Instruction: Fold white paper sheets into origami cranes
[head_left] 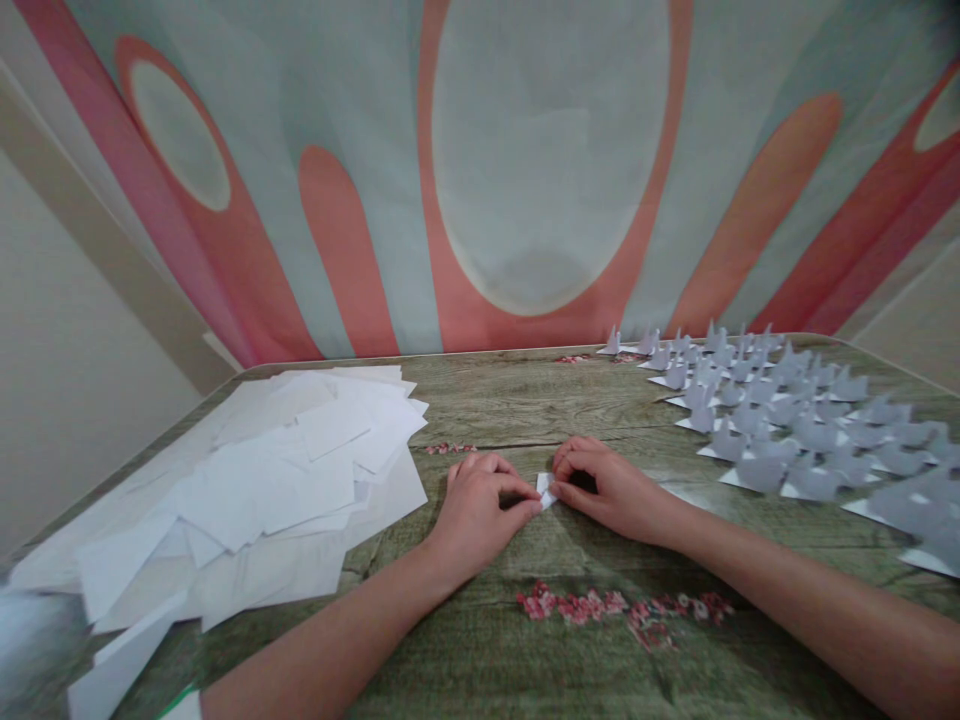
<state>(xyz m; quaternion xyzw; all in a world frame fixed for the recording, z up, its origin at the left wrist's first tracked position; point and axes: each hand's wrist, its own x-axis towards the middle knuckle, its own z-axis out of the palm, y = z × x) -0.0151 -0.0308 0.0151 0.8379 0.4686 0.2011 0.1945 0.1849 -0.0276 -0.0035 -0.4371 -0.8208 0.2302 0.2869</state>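
A small folded piece of white paper [546, 490] is held between my two hands, just above the middle of the table. My left hand [484, 500] pinches its left edge between thumb and forefinger. From the other side, my right hand [604, 488] grips it with thumb and forefinger, the other fingers curled. Part of the paper is hidden behind the right fingertips, so its full shape cannot be made out.
A loose heap of white paper sheets [262, 490] covers the table's left side. Several rows of folded white paper figures [757, 465] stand at the right. The wood-patterned tabletop [480, 640] bears printed pink flowers. A patterned backdrop [551, 150] hangs behind it.
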